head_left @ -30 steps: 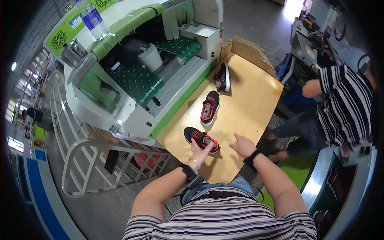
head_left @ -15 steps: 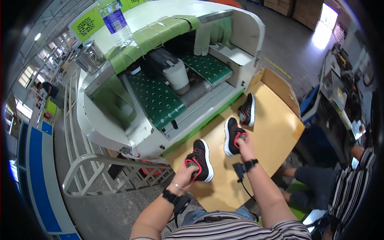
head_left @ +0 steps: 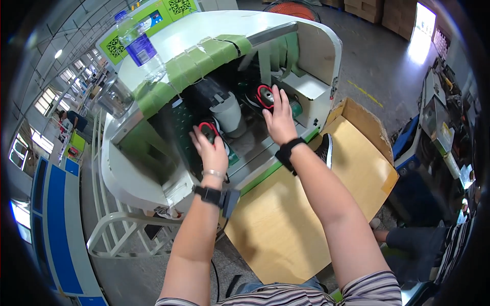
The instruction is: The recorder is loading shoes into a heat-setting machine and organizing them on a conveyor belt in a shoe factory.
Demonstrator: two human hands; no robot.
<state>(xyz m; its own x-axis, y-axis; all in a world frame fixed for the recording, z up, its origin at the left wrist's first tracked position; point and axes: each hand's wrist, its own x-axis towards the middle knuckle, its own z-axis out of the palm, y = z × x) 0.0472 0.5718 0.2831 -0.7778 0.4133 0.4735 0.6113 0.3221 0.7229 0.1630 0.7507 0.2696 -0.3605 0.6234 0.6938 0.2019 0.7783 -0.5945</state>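
Observation:
Both my hands reach into the mouth of a white machine (head_left: 109, 158). My left hand (head_left: 212, 154) is open, its fingers stretched out beside the heel of a black sneaker with a red-edged collar (head_left: 208, 130) on the left green belt (head_left: 185, 122). Also open, my right hand (head_left: 280, 120) has its fingers extended along the collar of a second black sneaker (head_left: 265, 96), on the right green belt (head_left: 296, 108). Contact seems close, but I cannot tell how firmly either touches. A third black sneaker with a white sole (head_left: 327, 148) lies on the cardboard sheet (head_left: 286, 219), partly behind my right forearm.
A grey-white post (head_left: 228, 115) stands between the two belts. On the machine's top are a plastic bottle (head_left: 137, 43) and a metal cup (head_left: 116, 97). Pale metal railings (head_left: 117, 219) stand at left. At lower right sits a person in a striped shirt (head_left: 454, 245).
My hands have moved forward from above the cardboard into the machine, carrying the two sneakers onto the belts. My fingers have opened from around them. The third sneaker stays on the cardboard.

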